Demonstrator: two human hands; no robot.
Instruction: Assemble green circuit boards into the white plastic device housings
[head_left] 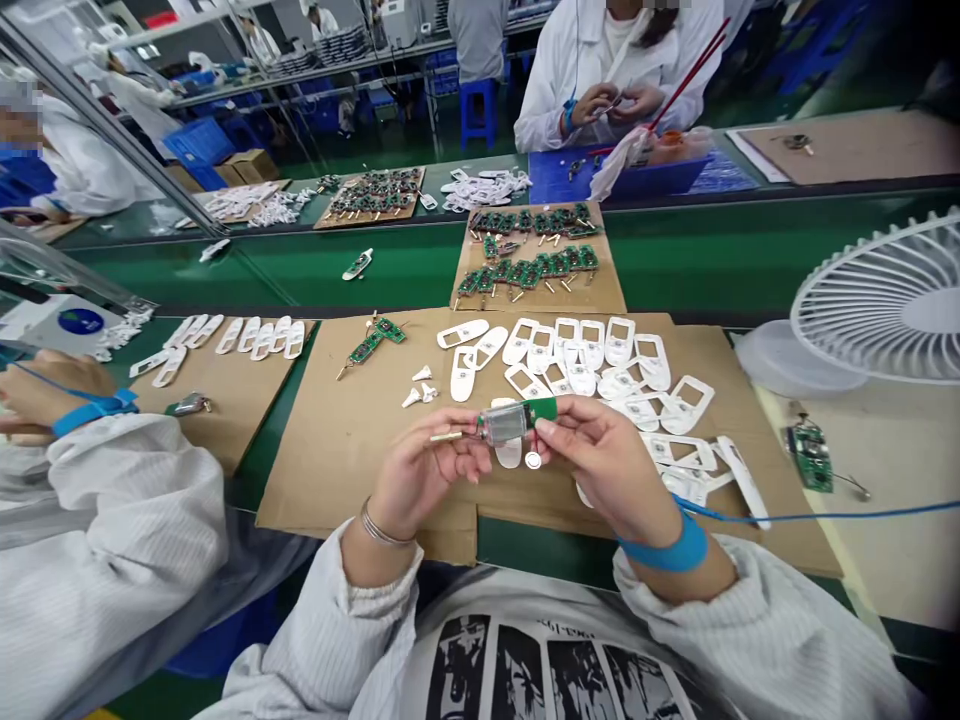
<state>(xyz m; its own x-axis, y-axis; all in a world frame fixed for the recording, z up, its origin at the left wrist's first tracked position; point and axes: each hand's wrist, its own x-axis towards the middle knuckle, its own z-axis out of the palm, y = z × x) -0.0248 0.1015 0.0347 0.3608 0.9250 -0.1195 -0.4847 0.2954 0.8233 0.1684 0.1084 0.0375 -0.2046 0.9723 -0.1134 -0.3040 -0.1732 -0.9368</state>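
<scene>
A green circuit board (541, 410) with a small grey display (507, 424) is held up over the cardboard. My right hand (611, 455) pinches its right end between thumb and fingers. At the other end, the curled fingers of my left hand (431, 460) hold the board beside a thin metal tip (447, 437). A small round white disc (533, 460) hangs below the board near my right fingertips. Just beyond my hands lie many white plastic shell halves (619, 341), some with a window cut-out. Small white caps (422, 374) and two wired boards (366, 347) lie to the left.
A cardboard sheet (337, 430) covers my bench. Past it, another cardboard piece (540, 295) bears rows of boards on the green belt (675, 260). At right stand a white fan (892, 300) and a loose board (810, 455). A blue wrist cord (825, 516) runs right. A co-worker's hand (52, 390) is at left.
</scene>
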